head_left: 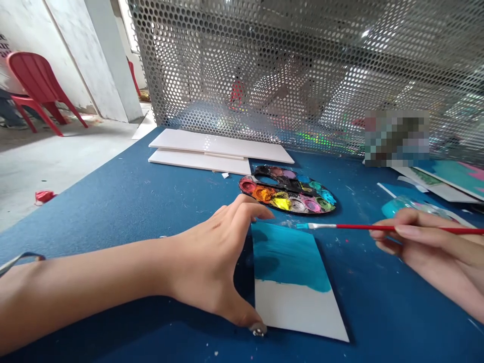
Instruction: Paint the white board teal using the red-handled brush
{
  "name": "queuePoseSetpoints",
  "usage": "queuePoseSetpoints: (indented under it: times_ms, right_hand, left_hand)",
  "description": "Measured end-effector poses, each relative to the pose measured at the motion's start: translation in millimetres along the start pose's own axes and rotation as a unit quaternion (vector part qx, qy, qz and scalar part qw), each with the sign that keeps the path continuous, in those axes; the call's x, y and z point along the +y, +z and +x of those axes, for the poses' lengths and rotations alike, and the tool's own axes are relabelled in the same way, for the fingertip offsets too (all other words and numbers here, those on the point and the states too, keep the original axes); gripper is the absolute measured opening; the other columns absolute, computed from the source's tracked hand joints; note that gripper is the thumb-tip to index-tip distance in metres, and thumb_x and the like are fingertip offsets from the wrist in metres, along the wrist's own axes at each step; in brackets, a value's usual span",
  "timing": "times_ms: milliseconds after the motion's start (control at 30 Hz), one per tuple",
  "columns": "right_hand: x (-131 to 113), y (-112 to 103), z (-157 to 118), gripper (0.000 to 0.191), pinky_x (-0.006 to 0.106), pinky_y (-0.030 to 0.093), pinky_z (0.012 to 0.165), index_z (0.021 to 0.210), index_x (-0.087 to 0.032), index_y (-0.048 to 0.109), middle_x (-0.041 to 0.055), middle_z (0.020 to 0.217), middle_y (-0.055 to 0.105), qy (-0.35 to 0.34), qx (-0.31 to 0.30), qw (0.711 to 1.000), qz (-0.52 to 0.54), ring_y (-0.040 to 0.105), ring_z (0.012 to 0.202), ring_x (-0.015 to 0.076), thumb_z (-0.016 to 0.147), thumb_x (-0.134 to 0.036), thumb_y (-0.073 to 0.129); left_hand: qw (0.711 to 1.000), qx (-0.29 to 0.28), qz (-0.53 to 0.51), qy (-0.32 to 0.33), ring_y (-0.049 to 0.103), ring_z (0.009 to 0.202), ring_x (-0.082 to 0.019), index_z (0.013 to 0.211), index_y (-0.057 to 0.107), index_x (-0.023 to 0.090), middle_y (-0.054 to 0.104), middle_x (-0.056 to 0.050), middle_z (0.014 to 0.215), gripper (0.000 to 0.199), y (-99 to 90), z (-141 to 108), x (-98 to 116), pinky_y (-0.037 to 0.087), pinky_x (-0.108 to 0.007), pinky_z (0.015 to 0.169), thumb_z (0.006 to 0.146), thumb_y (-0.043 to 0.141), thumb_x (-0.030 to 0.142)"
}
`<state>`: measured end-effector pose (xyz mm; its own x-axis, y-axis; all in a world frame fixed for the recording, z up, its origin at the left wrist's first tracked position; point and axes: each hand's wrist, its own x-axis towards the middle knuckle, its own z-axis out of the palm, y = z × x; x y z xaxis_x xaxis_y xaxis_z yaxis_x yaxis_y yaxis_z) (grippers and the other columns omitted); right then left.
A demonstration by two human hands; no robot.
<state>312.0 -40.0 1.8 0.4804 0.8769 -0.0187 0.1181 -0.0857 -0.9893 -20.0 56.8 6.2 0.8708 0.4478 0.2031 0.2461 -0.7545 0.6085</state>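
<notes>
A white painting board (298,307) lies flat in front of me, its far part coated in teal-blue paint with an uneven lower edge. My left hand (212,257) spans its left side, thumb at the near corner and bent fingers at the far one, gripping it. Between the thumb and fingers of my right hand (427,247) is a thin red-handled paintbrush (359,227). The brush's blue-wet bristles point left, at the board's far edge; whether they touch it I cannot tell. Just beyond the board sits a black paint palette (291,189) with wells of several colours.
Blank white boards (223,146) are stacked at the back of the blue table (124,196), against a perforated metal panel (212,65). Painted boards (446,184) and a clear container (408,204) stand at right. On the floor at left is a red chair (38,75) with a person partly visible.
</notes>
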Motion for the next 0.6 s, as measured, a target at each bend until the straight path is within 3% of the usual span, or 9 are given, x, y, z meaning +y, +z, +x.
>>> queuePoseSetpoints:
  times_ms: [167, 300, 433, 600]
  right_hand:
    - [-13.6, 45.5, -0.3, 0.024, 0.023, 0.055, 0.068, 0.064, -0.028, 0.080, 0.0024, 0.079, 0.063, 0.008, -0.111, 0.994, -0.013, 0.061, 0.082, 0.0199, 0.061, -0.047, 0.093]
    - [-14.1, 56.1, 1.0, 0.027, 0.024, 0.051, 0.066, 0.067, -0.026, 0.080, 0.0026, 0.079, 0.066, 0.001, -0.152, 0.988, -0.026, 0.061, 0.083, 0.0202, 0.066, -0.051, 0.091]
    - [-8.7, 42.3, -1.4, 0.028, 0.022, 0.050, 0.063, 0.066, -0.027, 0.080, 0.0019, 0.078, 0.065, 0.005, -0.131, 0.991, -0.032, 0.061, 0.082, 0.0195, 0.064, -0.051, 0.092]
    - [11.2, -2.4, -7.7, 0.024, 0.023, 0.056, 0.062, 0.066, -0.027, 0.080, 0.0031, 0.081, 0.064, 0.006, -0.035, 0.998, -0.043, 0.060, 0.077, 0.0198, 0.062, -0.047, 0.092]
  left_hand:
    - [1.000, 0.005, -0.006, 0.008, 0.057, 0.117, -0.041, 0.126, 0.028, 0.024, 0.045, -0.015, 0.130, 0.108, 0.7, 1.3, -0.3, 0.053, -0.066, 0.098, 0.047, 0.099, 0.044]
    - [1.000, -0.004, -0.012, -0.004, 0.057, 0.117, -0.040, 0.125, 0.028, 0.025, 0.046, -0.015, 0.130, 0.107, 0.1, 1.8, 1.0, 0.054, -0.065, 0.098, 0.046, 0.098, 0.047]
    - [1.000, 0.002, -0.001, 0.002, 0.057, 0.117, -0.041, 0.126, 0.027, 0.024, 0.045, -0.016, 0.131, 0.109, -0.6, 0.3, 1.2, 0.054, -0.066, 0.097, 0.047, 0.098, 0.047]
    - [1.000, 0.005, -0.005, -0.010, 0.058, 0.116, -0.041, 0.125, 0.028, 0.026, 0.046, -0.015, 0.132, 0.105, -0.2, 0.2, 1.5, 0.054, -0.066, 0.098, 0.049, 0.097, 0.047]
